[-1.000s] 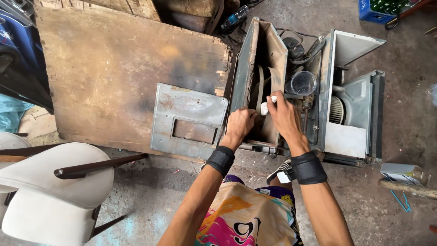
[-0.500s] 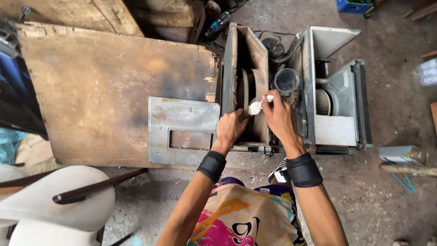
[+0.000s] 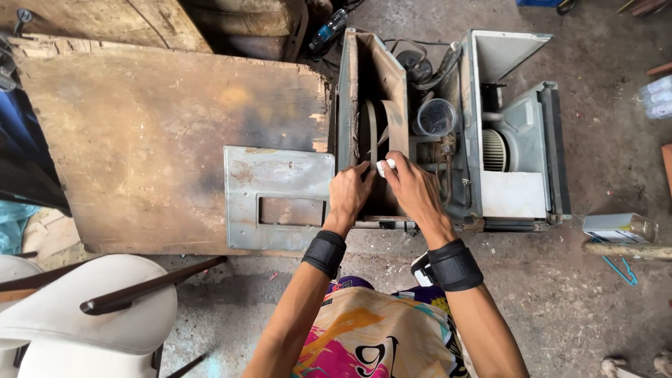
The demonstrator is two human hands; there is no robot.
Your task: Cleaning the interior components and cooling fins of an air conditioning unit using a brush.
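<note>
Gripping fan wheel w/ left hand; right hand alongside

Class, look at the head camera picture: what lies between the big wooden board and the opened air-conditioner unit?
In the head view, a grey metal panel with a rectangular cutout lies between them, partly on the wooden board, reaching the air-conditioner unit beside the left hand.

Both my hands are inside the opened window air-conditioner chassis on the floor. My left hand grips the fan shroud; my right hand pinches a small white part. Detached metal panel lies on the wooden board alongside.
</note>
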